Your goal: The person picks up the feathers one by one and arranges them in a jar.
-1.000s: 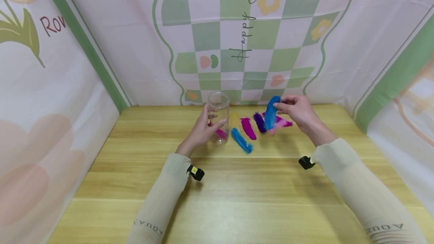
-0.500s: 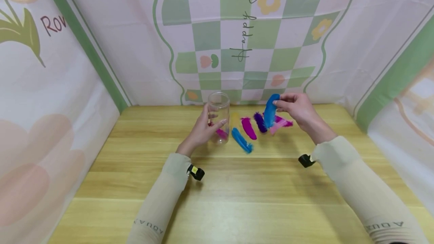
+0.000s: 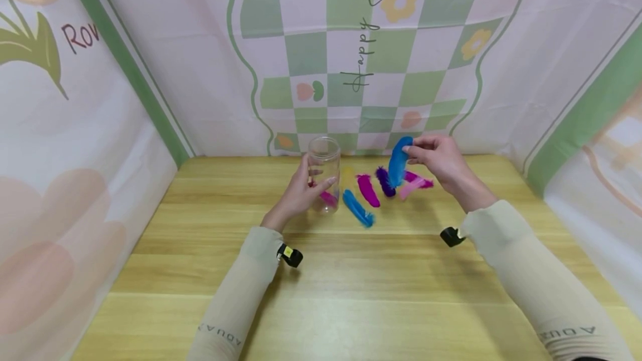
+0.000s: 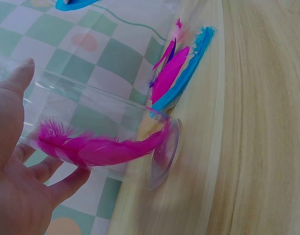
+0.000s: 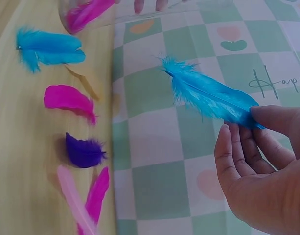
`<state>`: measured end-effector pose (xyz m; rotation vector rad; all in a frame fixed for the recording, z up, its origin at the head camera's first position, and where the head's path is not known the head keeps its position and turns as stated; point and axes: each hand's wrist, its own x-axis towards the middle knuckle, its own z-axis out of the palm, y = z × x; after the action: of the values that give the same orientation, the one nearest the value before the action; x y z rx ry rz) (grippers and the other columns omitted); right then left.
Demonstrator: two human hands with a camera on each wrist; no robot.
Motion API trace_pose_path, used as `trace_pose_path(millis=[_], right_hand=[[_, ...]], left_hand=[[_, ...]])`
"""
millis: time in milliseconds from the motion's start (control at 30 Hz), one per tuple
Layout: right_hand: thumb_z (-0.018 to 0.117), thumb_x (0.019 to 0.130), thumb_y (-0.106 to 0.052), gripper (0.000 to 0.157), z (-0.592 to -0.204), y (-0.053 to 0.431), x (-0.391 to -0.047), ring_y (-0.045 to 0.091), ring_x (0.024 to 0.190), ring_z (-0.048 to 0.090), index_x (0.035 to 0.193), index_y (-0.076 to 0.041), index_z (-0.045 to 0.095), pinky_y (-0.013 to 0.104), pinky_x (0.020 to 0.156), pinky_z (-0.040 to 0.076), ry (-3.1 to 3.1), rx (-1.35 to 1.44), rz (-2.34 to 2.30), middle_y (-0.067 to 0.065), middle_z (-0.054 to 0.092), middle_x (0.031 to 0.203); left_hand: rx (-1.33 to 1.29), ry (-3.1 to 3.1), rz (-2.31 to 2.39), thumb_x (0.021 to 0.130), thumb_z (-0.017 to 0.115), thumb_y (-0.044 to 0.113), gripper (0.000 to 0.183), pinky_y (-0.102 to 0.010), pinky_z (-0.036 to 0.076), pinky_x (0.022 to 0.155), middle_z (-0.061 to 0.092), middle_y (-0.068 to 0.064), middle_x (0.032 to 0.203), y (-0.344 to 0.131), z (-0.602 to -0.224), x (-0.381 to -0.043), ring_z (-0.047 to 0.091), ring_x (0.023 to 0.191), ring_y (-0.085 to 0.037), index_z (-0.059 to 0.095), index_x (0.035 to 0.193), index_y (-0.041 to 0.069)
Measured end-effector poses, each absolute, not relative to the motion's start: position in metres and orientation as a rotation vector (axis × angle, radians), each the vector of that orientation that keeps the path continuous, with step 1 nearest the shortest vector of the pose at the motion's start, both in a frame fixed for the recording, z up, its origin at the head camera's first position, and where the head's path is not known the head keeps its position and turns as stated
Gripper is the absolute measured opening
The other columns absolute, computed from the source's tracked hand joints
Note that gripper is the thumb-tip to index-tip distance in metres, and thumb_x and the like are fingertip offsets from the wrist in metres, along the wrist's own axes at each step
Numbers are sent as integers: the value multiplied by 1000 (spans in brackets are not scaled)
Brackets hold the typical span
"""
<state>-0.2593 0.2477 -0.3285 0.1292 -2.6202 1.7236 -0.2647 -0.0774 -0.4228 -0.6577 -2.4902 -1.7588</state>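
My left hand [image 3: 296,191] grips a clear jar [image 3: 325,155] around its side, and the jar stands upright on the table. Inside it lies a magenta feather [image 4: 101,149], its fluffy end up toward the mouth. Between thumb and fingers, my right hand [image 3: 438,160] pinches a blue feather [image 5: 208,93] by its smooth tip, fluffy end hanging down above the table. Between the hands lie another blue feather [image 3: 358,208], a magenta feather [image 3: 368,190], a purple feather [image 3: 385,181] and a yellow feather [image 5: 83,81]. A pale pink feather [image 5: 74,196] crosses a second loose magenta feather [image 5: 101,191].
The wooden table [image 3: 326,294] reaches back to a checkered cloth backdrop [image 3: 351,60]. Printed cloth also hangs along the left and right sides. A small black camera [image 3: 291,255] sits on the left wrist and another camera [image 3: 453,237] on the right.
My right hand has risen slightly, carrying the blue feather a little up and to the left. The left hand and the jar stay in place.
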Motion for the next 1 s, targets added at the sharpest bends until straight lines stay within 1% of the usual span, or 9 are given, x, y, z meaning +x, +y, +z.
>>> trace_pose_path(millis=[67, 200, 300, 467, 600, 700, 800, 900, 1000], right_hand=[[65, 102, -29, 41, -328, 247, -260, 13, 89, 72, 121, 7, 64, 26, 90, 56, -2626, 129, 1720, -5, 70, 101], [65, 102, -30, 42, -325, 246, -261, 13, 90, 72, 123, 6, 64, 26, 91, 55, -2630, 136, 1721, -4, 70, 103], [65, 102, -29, 42, -324, 244, -261, 12, 89, 72, 123, 7, 64, 22, 86, 56, -2623, 147, 1727, -3, 70, 104], [65, 102, -28, 41, -323, 241, -261, 13, 88, 72, 123, 8, 64, 20, 84, 56, -2619, 148, 1731, -3, 71, 101], [65, 102, -31, 44, -321, 239, -260, 13, 90, 72, 125, 6, 63, 27, 93, 55, -2639, 125, 1718, -4, 70, 103], [65, 102, -32, 44, -319, 238, -260, 16, 94, 72, 125, 5, 63, 34, 99, 53, -2648, 117, 1709, -4, 70, 105], [65, 103, -29, 41, -319, 237, -260, 19, 95, 72, 124, 6, 63, 32, 97, 54, -2643, 119, 1712, -2, 69, 104], [64, 103, -27, 40, -319, 236, -260, 17, 93, 72, 123, 7, 63, 30, 95, 54, -2637, 129, 1721, -3, 69, 103], [64, 103, -25, 38, -319, 235, -259, 16, 91, 72, 123, 7, 63, 37, 101, 53, -2624, 131, 1740, -3, 69, 103]], left_hand=[[-659, -2490, -1761, 99, 69, 39, 65, -50, 48, 105, 44, -10, 151, -77, -423, -264, 50, 135, -28, 29, 148, 23], [-649, -2496, -1753, 99, 69, 38, 65, -50, 49, 105, 45, -10, 151, -77, -422, -264, 50, 134, -27, 29, 148, 23], [-640, -2499, -1754, 99, 69, 38, 66, -50, 49, 104, 45, -9, 150, -77, -422, -264, 51, 134, -27, 28, 149, 24], [-644, -2496, -1759, 99, 69, 39, 67, -51, 49, 103, 46, -11, 150, -78, -422, -264, 51, 134, -28, 28, 150, 24], [-648, -2496, -1757, 98, 69, 39, 68, -51, 50, 103, 47, -12, 150, -78, -423, -264, 51, 135, -29, 27, 150, 25], [-646, -2494, -1755, 99, 69, 39, 67, -51, 49, 104, 47, -11, 149, -78, -423, -264, 51, 134, -28, 28, 149, 24], [-643, -2492, -1751, 99, 69, 38, 66, -51, 48, 105, 46, -9, 149, -77, -423, -264, 51, 134, -27, 29, 148, 24], [-645, -2492, -1751, 99, 69, 38, 66, -51, 48, 106, 45, -7, 150, -77, -423, -264, 51, 134, -27, 28, 148, 24], [-647, -2492, -1754, 99, 69, 38, 66, -51, 48, 105, 45, -8, 150, -77, -423, -264, 51, 135, -27, 28, 149, 24]])
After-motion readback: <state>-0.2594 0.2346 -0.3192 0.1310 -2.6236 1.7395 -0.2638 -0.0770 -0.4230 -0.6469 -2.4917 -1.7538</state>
